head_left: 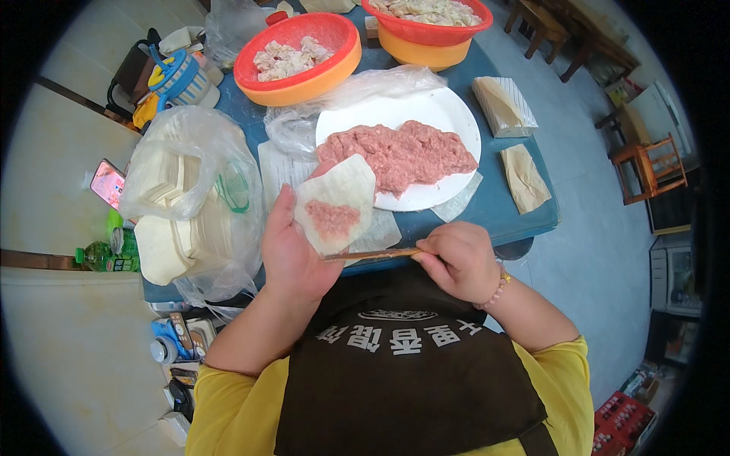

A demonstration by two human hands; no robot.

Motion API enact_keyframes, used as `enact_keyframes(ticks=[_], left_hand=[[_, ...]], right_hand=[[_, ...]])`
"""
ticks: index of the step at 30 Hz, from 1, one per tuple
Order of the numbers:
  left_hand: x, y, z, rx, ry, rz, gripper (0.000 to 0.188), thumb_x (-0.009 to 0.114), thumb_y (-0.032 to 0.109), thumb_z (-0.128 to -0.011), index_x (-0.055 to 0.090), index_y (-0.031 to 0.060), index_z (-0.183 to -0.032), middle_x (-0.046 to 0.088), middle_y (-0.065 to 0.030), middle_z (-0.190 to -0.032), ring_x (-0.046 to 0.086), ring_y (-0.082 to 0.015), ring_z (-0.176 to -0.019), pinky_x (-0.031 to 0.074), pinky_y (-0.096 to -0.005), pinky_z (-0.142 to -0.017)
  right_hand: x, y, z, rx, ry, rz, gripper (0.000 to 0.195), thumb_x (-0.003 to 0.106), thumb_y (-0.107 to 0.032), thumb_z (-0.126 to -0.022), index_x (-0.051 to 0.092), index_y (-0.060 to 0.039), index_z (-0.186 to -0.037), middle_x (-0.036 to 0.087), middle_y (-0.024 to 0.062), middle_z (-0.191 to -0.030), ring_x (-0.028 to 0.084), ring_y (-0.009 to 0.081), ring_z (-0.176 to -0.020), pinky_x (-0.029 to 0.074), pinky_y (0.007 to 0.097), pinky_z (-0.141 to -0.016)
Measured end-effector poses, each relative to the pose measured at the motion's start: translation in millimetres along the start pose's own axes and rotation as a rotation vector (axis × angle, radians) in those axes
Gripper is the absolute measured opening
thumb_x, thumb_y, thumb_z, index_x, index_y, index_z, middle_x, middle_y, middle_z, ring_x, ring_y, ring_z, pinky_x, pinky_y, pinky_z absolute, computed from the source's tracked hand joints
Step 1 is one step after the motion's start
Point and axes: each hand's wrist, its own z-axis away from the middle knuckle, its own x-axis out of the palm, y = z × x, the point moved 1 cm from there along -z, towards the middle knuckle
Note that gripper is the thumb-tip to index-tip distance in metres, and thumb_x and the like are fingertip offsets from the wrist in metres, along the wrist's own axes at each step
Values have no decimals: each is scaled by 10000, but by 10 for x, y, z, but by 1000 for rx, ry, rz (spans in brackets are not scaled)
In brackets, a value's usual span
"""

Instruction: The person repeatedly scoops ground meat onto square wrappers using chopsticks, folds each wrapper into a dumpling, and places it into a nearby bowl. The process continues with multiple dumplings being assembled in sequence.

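My left hand (296, 251) holds a dough wrapper (336, 194) on its palm and fingers, with minced meat (332, 219) spread over the wrapper's lower middle. A thin wooden stick (376, 254) is pinched in my right hand (459, 259), its far tip at the near edge of the wrapper. Beyond them a white plate (456, 111) carries a large mound of raw minced meat (396, 151). Left of my left hand, stacks of wrappers (165, 245) lie partly inside a clear plastic bag (234, 137).
Folded dumplings (291, 60) lie in a red colander (331, 31) over an orange basin; a second red colander (428, 34) holds more. A tissue pack (505, 107) and a crumpled tissue (524, 179) are at the right of the blue table (513, 225). A striped cup (182, 80) stands at the left.
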Motion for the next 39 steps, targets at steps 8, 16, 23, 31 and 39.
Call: enact_keyframes(ticks=[8,16,23,31,39], left_hand=[[-10,-39,47,30,-100,-28,586,274,402,-1023,372,-31,-1405,446,-161,-1433,408,-297,-1342,279,-429,-1134],[28,74,-1,73,-231,96,581,276,393,-1023,333,-16,-1432,405,-174,-1463,382,-311,-1362,251,-457,-1151],[67,141,18,113,-250,48,583,268,391,-1025,337,-23,-1430,396,-173,-1468,375,-318,-1364,251,-448,-1149],[-40,194,-4,92,-291,63,592,281,407,-1023,346,-15,-1432,407,-173,-1461,385,-315,-1359,268,-441,-1142],[51,153,-58,-16,-264,140,574,336,360,-1019,272,28,-1482,346,-189,-1503,347,-336,-1386,241,-500,-1153]], right_hand=[[28,143,24,632,50,-489,201,679,-140,-897,614,-4,-764,539,12,-620,446,72,-575,400,249,-524],[32,86,138,639,-77,-548,245,671,-142,-908,566,-3,-736,488,-9,-612,405,61,-599,385,251,-531],[-323,174,66,717,-109,-460,210,678,-138,-894,605,6,-760,527,6,-624,438,66,-600,404,256,-533],[-408,566,-58,781,-156,-339,214,672,-173,-895,618,-4,-774,575,26,-656,494,85,-621,434,264,-570],[-546,77,-74,118,51,268,154,762,-117,-758,633,-35,-770,615,110,-723,592,271,-644,483,353,-588]])
